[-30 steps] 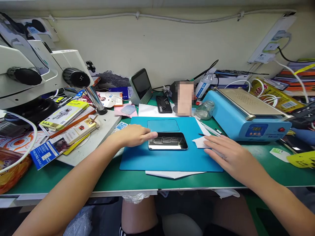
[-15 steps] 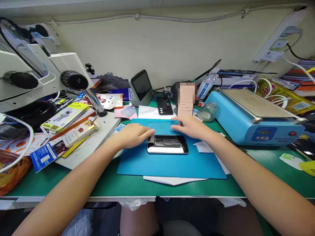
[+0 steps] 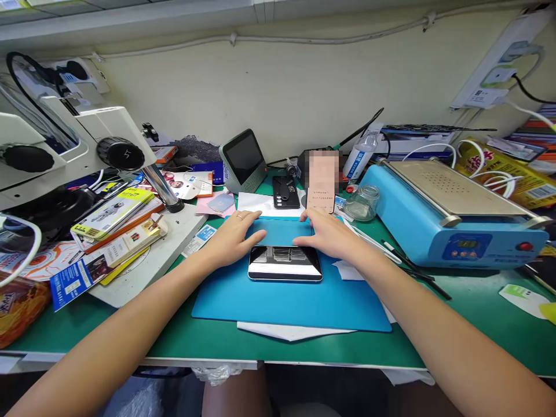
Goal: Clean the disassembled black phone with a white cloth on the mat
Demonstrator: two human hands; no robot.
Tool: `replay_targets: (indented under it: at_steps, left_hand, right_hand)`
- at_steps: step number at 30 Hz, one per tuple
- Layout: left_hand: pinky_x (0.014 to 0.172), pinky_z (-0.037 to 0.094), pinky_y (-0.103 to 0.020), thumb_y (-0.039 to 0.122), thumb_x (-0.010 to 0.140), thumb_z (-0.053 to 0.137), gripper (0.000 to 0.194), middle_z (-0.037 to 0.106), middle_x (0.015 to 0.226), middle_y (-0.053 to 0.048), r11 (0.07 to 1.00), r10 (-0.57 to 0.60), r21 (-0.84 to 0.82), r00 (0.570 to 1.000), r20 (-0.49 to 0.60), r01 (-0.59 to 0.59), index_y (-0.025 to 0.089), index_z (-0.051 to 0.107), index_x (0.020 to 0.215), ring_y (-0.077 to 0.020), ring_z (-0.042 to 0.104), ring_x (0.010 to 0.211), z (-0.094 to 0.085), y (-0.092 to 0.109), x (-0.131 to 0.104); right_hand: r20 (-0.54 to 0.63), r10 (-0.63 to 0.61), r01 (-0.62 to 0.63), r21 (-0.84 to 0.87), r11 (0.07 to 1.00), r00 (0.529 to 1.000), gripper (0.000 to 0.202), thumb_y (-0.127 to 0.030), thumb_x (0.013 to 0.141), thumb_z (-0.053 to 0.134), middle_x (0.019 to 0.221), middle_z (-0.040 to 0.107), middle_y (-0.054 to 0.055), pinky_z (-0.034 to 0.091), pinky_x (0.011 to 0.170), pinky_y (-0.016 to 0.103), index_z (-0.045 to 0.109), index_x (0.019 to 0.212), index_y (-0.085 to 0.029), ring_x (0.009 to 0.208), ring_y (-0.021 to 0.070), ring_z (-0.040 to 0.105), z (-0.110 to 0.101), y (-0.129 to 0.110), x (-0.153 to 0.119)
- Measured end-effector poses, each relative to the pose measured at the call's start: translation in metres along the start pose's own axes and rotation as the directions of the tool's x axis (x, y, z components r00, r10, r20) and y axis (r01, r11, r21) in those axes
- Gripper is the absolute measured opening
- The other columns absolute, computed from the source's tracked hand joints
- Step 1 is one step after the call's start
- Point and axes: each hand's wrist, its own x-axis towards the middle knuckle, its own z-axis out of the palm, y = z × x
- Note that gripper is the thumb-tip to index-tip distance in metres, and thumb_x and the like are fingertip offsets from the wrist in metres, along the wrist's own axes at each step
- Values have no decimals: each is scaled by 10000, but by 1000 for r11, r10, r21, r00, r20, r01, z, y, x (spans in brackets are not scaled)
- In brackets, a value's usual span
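A phone (image 3: 285, 264) with a dark, glossy, reflecting screen lies on the blue mat (image 3: 286, 307). Just behind it, a thin clear sheet (image 3: 282, 231) with a dark outline shows between my hands. My left hand (image 3: 237, 236) has its thumb and forefinger at the sheet's left end, and a ring shows on one finger. At the right end, my right hand (image 3: 320, 233) holds the sheet the same way, thumb in front and forefinger behind. The sheet's end edges are partly hidden by the fingers.
Behind the mat are a black phone (image 3: 285, 193), a small display (image 3: 244, 159), a card stand (image 3: 321, 191) and a glass jar (image 3: 364, 202). A blue heating machine (image 3: 456, 231) stands right. Left are a microscope stand (image 3: 163, 188) and stacked boxes (image 3: 113, 214).
The view has tilted up and shifted slightly. My left hand has spread its thumb and forefinger at the sheet's left end. My right hand's fingers also look wider apart.
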Motion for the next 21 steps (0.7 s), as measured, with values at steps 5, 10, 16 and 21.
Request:
replay_targets:
  at_steps: [5,10,16,21]
  left_hand:
    - [884,476,-375,419,1046,385,354,662,984,-70,993,90,-57,976,-197,-103,187,635,1144,-220,595,943,-16,6,-5]
    - [931,476,-370,450,1024,447,349,663,1109,-83,951,288,-122,957,5,-286,202,644,1170,-236,605,1049,-23,9,-9]
    - [1008,464,-412,651,854,664,636,616,1335,-114,932,360,-132,900,247,-337,213,563,1305,-300,569,1188,-20,14,-7]
    - [958,476,-396,633,818,720,625,649,1277,-99,933,360,-112,888,288,-342,213,573,1257,-279,598,1122,-24,18,-9]
  right_hand:
    - [-204,-243,267,103,958,948,172,-381,932,599,989,644,57,450,758,328,568,933,-212,900,222,613,-10,-1,-21]
    - [-106,-563,573,127,810,819,291,-422,1000,537,916,673,63,471,788,343,670,857,-206,871,211,622,-17,11,-47]
    - [-24,-481,477,190,858,876,394,-578,888,670,1215,650,94,491,927,392,701,1043,-217,1112,271,608,-9,16,-51]
    - [104,-428,405,188,895,898,598,-686,793,710,1363,592,102,481,975,445,658,1177,-230,1228,325,549,-8,15,-51]
